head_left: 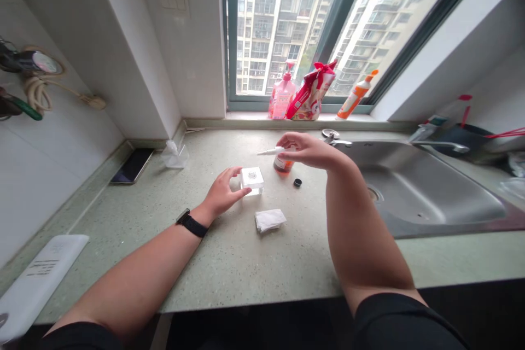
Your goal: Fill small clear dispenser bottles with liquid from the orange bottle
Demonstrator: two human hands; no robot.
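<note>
My left hand (225, 191) is curved around a clear, square glass bottle (251, 179) standing on the counter. Its thumb lies along the near side and its fingers are at the far left side. To the right, my right hand (301, 150) closes over the top of a small bottle (283, 165) of orange liquid. From under those fingers a white pointed nozzle (268, 151) sticks out to the left; how it joins the bottle is hidden. A small black cap (297, 182) lies right of the orange bottle. Nearer me rests a folded white tissue (269, 220).
A steel sink (435, 219) with a tap (445, 146) is at the right. A phone (132, 166) and a clear plastic piece (175, 156) lie at the back left. On the sill stand a pink pump bottle (281, 97), a red bag (314, 93) and an orange bottle (355, 98).
</note>
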